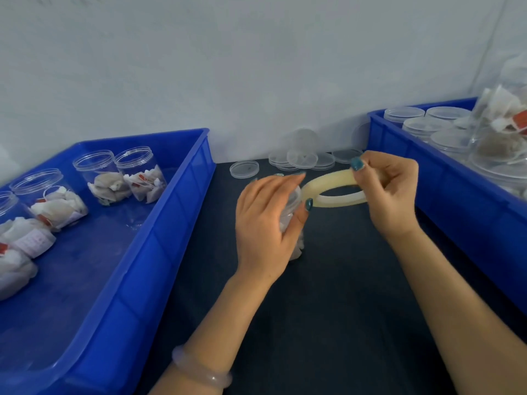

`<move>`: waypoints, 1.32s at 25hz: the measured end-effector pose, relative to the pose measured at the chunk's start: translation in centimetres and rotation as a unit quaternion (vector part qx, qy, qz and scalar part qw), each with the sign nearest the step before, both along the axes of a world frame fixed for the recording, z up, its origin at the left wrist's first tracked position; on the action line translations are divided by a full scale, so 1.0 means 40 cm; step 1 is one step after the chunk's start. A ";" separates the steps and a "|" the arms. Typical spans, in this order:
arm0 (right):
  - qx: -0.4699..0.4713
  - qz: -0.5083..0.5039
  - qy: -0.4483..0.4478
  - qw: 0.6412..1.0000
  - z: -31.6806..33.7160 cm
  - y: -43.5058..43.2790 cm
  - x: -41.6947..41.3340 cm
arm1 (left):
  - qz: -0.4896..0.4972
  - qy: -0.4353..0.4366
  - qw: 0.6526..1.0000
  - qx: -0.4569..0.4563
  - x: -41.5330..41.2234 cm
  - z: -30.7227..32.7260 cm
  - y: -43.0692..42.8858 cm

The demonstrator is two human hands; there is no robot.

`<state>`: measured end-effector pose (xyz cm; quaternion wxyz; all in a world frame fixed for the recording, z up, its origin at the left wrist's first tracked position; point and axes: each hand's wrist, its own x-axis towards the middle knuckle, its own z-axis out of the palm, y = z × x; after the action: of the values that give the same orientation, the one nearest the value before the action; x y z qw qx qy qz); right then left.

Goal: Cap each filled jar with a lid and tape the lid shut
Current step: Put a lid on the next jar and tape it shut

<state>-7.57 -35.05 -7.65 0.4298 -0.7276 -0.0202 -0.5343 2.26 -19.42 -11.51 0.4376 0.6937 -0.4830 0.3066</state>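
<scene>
The left hand [265, 223] curls its fingers round a jar [291, 205], hiding most of it. The right hand [390, 195] pinches the tape roll [328, 180] with its fingers.

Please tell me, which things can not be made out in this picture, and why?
Head view only:
Jar: the left hand wraps it, so a lid on top cannot be confirmed.
Tape roll: the right hand covers one side, and the loose end is not visible.
Nearest jars in the left bin: cut off by the left edge.
Stacked jars in the right bin: blurred and cut off by the right edge.
</scene>
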 end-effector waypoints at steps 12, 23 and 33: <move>-0.276 -0.235 -0.075 0.929 -0.035 0.047 0.033 | -0.046 0.155 0.973 -0.166 -0.035 0.035 0.017; -0.378 -0.269 -0.096 0.881 -0.037 0.059 0.038 | -0.123 0.298 0.935 -0.151 -0.004 0.071 0.048; -0.376 -0.337 -0.056 0.861 -0.037 0.049 0.043 | -0.108 0.265 0.951 -0.113 0.002 0.067 0.068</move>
<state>-5.85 -33.10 -9.14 -0.0849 -0.7653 0.0027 -0.6381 2.35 -16.68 -8.83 0.6560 0.6398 -0.3835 0.1153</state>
